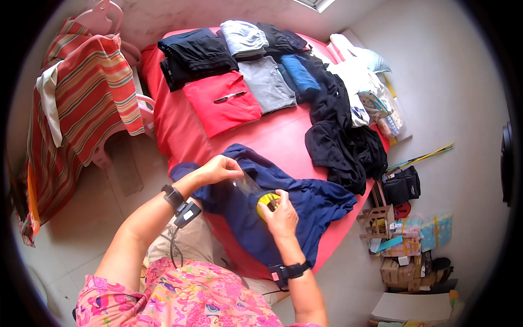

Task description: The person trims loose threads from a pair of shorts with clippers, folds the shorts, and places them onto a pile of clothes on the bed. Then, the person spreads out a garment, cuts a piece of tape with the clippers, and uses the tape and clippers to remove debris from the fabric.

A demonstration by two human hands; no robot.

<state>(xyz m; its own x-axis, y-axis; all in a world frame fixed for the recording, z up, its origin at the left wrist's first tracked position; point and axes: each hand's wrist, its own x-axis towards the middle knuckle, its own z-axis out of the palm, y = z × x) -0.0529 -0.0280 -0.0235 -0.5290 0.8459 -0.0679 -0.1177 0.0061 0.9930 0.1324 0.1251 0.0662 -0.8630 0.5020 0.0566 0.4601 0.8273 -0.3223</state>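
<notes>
My left hand (220, 170) is closed, its fingers pinching the free end of a strip of clear tape (246, 184). The strip stretches to a yellow tape roll (268, 205), which my right hand (281, 215) grips by its rim. Both hands are over a dark blue garment (305, 194) that lies spread and wrinkled on the red-covered bed (272, 131). Beyond it, a folded red garment (218, 117) has a pen (229, 97) lying on top.
Folded black (199, 52), white (242, 38) and grey (267, 84) clothes line the bed's far side. Loose black clothes (332, 147) lie at the right. A chair with a striped cloth (92, 98) stands left. Boxes (400, 272) sit on the floor at the right.
</notes>
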